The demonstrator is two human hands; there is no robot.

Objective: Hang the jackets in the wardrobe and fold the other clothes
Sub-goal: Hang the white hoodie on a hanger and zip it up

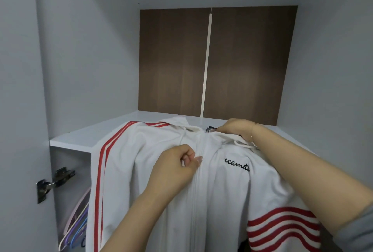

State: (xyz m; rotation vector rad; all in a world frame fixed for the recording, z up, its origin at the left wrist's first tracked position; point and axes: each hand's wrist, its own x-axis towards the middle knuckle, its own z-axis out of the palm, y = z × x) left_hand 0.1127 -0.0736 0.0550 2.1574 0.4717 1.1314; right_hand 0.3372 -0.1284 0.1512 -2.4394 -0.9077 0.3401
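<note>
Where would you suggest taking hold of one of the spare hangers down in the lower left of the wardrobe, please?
Judging by their pose, grip a spare hanger by its sloping shoulder bar, coming from the front left. The bars slant toward the opening there, while the white jacket covers their right side and the hooks are out of sight.

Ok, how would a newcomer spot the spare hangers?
Start at the white wardrobe shelf that the white jacket drapes over. Below its left end, under the metal hinge, thin pastel hangers lean together: the only pink, purple and blue things there.

Soft cloth jacket [222,191]; matt wood-grain back panel [173,60]
</note>
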